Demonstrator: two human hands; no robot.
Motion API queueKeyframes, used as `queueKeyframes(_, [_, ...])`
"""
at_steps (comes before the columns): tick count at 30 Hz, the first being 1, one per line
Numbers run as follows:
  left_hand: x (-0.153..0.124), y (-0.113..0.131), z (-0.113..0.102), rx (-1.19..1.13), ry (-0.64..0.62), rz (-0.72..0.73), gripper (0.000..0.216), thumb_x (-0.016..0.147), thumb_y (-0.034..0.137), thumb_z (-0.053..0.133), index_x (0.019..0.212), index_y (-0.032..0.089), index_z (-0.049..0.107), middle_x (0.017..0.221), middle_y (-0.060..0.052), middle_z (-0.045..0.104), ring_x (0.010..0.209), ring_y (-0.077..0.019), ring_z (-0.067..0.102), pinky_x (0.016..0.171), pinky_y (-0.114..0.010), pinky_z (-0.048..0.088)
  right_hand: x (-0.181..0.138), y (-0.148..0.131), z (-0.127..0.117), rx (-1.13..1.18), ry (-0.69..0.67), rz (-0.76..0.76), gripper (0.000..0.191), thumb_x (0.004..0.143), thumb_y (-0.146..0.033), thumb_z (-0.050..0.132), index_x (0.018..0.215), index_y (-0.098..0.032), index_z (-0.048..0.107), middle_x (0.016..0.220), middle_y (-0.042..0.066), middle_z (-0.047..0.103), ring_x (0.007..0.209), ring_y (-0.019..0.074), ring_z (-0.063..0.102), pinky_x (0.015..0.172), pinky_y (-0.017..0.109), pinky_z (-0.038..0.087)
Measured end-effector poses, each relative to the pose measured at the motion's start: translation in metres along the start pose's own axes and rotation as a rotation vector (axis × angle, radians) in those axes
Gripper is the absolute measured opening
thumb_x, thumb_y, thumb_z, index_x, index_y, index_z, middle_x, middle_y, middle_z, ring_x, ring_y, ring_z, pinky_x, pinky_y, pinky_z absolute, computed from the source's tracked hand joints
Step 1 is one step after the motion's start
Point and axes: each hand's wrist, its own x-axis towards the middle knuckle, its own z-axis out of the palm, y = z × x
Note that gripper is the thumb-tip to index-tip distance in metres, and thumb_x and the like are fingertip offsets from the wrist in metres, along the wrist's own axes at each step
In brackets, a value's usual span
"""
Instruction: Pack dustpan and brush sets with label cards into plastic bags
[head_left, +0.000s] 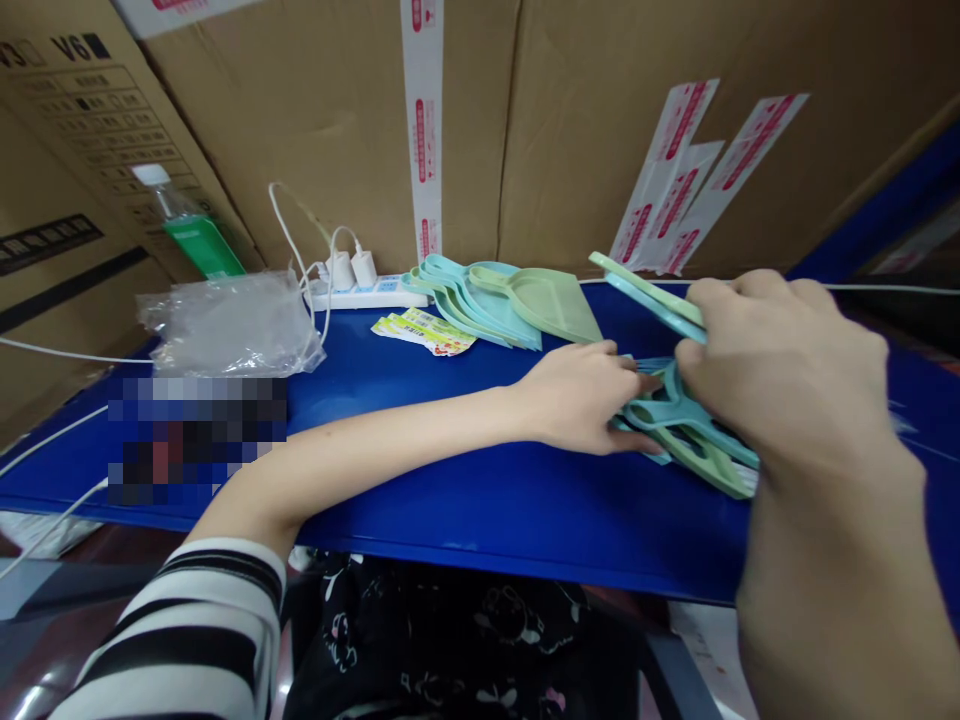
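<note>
On the right of the blue table lies a pile of light blue and green plastic pieces (694, 415) with looped handles; they look like small brushes, though their far ends are hidden. My left hand (589, 395) reaches across to it, thumb and fingers closed around the end of a light blue handle. Above the pile, my right hand (787, 370) grips a pale green and a light blue plastic handle (652, 295) laid together, sticking out to the left. What they belong to is covered by the hand. Behind my left hand lie overlapping small dustpans (559, 300), blue with a green one on top.
Printed cards (427, 330) lie left of the dustpans. A white power strip (375, 293) with plugged-in chargers stands behind them. Farther left are clear plastic bags (229, 325) and a bottle with a green label (199, 240). Large cardboard boxes (330, 120) wall off the back.
</note>
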Motion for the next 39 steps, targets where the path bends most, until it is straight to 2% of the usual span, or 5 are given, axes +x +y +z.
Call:
queueKeyframes(2, [0.005, 0.002, 0.004, 0.006, 0.006, 0.033, 0.050, 0.089, 0.049, 0.057, 0.118, 0.008, 0.062, 0.099, -0.012, 0.067, 0.100, -0.0268, 0.057, 0.084, -0.036, 0.046, 0.001, -0.001, 0.000, -0.008, -0.030, 0.006, 0.023, 0.075, -0.013, 0.040, 0.089, -0.013, 0.059, 0.094, 0.018, 0.060, 0.082, 0.0243, 0.051, 0.048, 0.026, 0.016])
queueKeyframes(13, [0.013, -0.004, 0.003, 0.146, 0.023, 0.136, 0.043, 0.093, 0.005, 0.028, 0.127, 0.009, 0.053, 0.105, -0.014, 0.056, 0.103, -0.0245, 0.052, 0.087, -0.034, 0.044, 0.000, 0.002, 0.000, 0.033, 0.035, 0.081, 0.025, 0.081, -0.016, 0.040, 0.100, -0.012, 0.056, 0.109, 0.021, 0.058, 0.102, 0.0326, 0.054, 0.051, 0.030, 0.013])
queueKeyframes(23, [-0.002, -0.012, 0.012, 0.239, -0.063, 0.135, 0.047, 0.099, 0.030, 0.036, 0.136, 0.003, 0.045, 0.103, -0.016, 0.060, 0.101, -0.0277, 0.051, 0.088, -0.037, 0.041, 0.001, 0.004, 0.009, 0.092, 0.140, 0.007, 0.019, 0.072, -0.018, 0.041, 0.087, -0.017, 0.052, 0.098, 0.018, 0.059, 0.093, 0.0318, 0.055, 0.050, 0.028, 0.020])
queueKeyframes(29, [0.002, -0.007, 0.007, 0.402, -0.045, 0.198, 0.050, 0.090, 0.000, 0.025, 0.136, -0.001, 0.044, 0.111, -0.019, 0.061, 0.105, -0.0276, 0.052, 0.088, -0.037, 0.040, 0.000, 0.006, 0.009, 0.114, 0.186, -0.014, 0.017, 0.074, -0.018, 0.040, 0.086, -0.017, 0.052, 0.097, 0.019, 0.060, 0.090, 0.0321, 0.054, 0.052, 0.029, 0.028])
queueKeyframes(39, [-0.024, -0.038, 0.012, 0.229, -0.067, 0.053, 0.047, 0.098, 0.015, 0.028, 0.143, 0.004, 0.034, 0.112, -0.016, 0.055, 0.110, -0.0256, 0.047, 0.094, -0.034, 0.040, -0.005, 0.000, 0.004, 0.042, 0.184, -0.048, 0.027, 0.079, -0.017, 0.040, 0.096, -0.010, 0.059, 0.103, 0.022, 0.059, 0.094, 0.0338, 0.053, 0.058, 0.033, 0.031])
